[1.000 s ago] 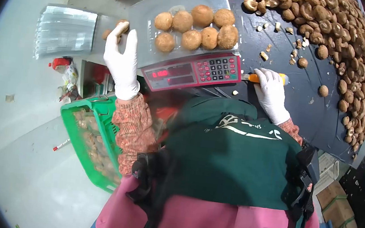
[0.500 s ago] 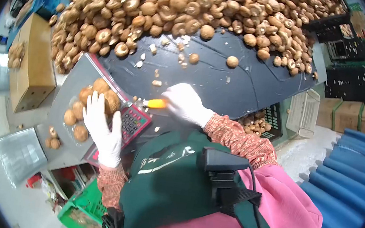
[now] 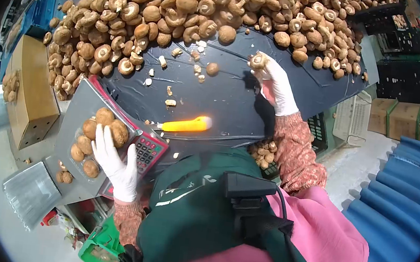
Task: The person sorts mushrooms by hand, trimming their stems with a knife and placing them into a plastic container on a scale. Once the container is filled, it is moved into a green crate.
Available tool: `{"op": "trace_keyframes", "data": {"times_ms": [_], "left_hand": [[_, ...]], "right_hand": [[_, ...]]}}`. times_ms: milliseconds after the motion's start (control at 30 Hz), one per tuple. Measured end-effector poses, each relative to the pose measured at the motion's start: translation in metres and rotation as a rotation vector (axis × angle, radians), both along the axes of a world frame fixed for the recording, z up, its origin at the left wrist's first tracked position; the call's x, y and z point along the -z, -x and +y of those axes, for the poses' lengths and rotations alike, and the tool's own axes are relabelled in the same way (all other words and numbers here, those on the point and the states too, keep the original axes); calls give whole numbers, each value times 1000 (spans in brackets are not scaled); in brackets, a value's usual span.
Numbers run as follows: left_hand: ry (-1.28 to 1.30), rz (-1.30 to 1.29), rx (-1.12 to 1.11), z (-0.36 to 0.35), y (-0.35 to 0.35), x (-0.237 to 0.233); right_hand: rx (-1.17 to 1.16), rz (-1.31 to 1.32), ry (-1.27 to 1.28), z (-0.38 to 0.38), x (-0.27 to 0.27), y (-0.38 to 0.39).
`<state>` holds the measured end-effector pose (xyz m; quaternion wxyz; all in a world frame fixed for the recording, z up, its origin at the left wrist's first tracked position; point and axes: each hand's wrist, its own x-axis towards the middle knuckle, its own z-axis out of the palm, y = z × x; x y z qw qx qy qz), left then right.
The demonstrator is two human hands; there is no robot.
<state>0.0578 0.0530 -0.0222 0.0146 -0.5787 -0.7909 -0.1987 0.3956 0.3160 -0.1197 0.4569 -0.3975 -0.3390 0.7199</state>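
Observation:
White gloves cover both hands. My right hand (image 3: 276, 85) is raised over the dark table cover, its fingers closed on a shiitake mushroom (image 3: 259, 60) with the underside showing. My left hand (image 3: 115, 164) lies with fingers stretched out over several shiitake mushrooms (image 3: 84, 144) in a clear tray on a weighing scale (image 3: 148, 151); they touch the caps without gripping. Between the hands, a knife with an orange handle (image 3: 185, 125) lies on the cover near the scale, its blade pointing left. Cut stems (image 3: 170, 103) and a small loose mushroom (image 3: 212, 69) are scattered beyond it.
A large heap of shiitake mushrooms (image 3: 182, 11) fills the far side of the table. At left are a cardboard box (image 3: 35, 93) and a stack of clear trays (image 3: 32, 191). A black crate (image 3: 317, 134) and a white basket (image 3: 352, 117) stand at right.
The right hand has let go of the orange-handled knife, moved away to the right and taken a mushroom. The left hand stays over the mushrooms on the scale. The view has shifted slightly.

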Motion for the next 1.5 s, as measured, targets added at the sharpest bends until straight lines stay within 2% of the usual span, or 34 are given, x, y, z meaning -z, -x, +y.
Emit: {"op": "trace_keyframes", "data": {"times_ms": [100, 300, 400, 467, 533, 567, 600, 633, 667, 733, 767, 800, 833, 867, 900, 933, 1000, 1100, 1133, 1200, 1233, 1267, 1333, 1367, 1500], "left_hand": [[-102, 2, -34, -1, 2, -4], [-242, -41, -48, 12, -10, -26], [-303, -368, -44, 11, -24, -28], [-234, -838, -39, 7, -30, -17], [-83, -1437, -199, 29, -56, -42], [-70, -1559, -145, 33, -62, -38], [-54, -1680, -87, 34, -65, -31], [-31, -1629, 11, 32, -66, -21], [-51, -1606, -3, 31, -70, -21], [-16, -1635, -71, 27, -62, -24], [-47, -1682, -103, 24, -59, -24], [-81, -1730, -136, 21, -56, -24], [-147, -1696, -116, 17, -55, -18], [-164, -1725, -120, 15, -55, -19], [-182, -1752, -122, 14, -54, -21], [-204, -1777, -124, 13, -53, -23], [-228, -1759, -121, 14, -56, -25], [-231, -1701, -137, 14, -57, -31], [-225, -1722, -135, 11, -55, -32], [-211, -1769, -125, 8, -52, -30], [-205, -1738, -129, 8, -52, -31], [-213, -1766, -112, 7, -51, -30], [-225, -1825, -67, 6, -48, -30], [-217, -1780, -90, 8, -51, -33], [-165, -1888, -3, 4, -45, -28]], "right_hand": [[-90, 308, 119, -5, -22, 9], [-101, 337, 110, -13, -48, 26], [-140, 263, 59, -19, -58, 35], [-303, 120, -54, -33, -75, 51], [-607, -510, -224, -57, -132, 82], [-679, -276, -229, -75, -123, 89], [-776, -482, -597, -81, -129, 99], [-791, -466, -724, -93, -126, 109], [-805, -448, -849, -100, -123, 116], [-835, -266, -810, -83, -119, 116], [-717, -305, -796, -69, -116, 113], [-588, -478, -903, -46, -103, 110], [-355, -714, -778, -28, -91, 110], [-80, -928, -811, 1, -49, 105], [53, -1340, -774, 28, -21, 102], [83, -1424, -800, 43, -7, 97], [-47, -1515, -753, 73, 28, 93], [-24, -1412, -767, 77, 31, 92], [32, -1255, -758, 74, 36, 89], [-61, -697, -389, 69, 33, 77], [-117, -355, -101, 62, 18, 71], [-187, 60, -50, 53, 7, 66], [-183, 359, 173, 34, -10, 61], [-237, 476, 216, 27, -21, 61], [-388, 525, 177, 6, -42, 69]]}}
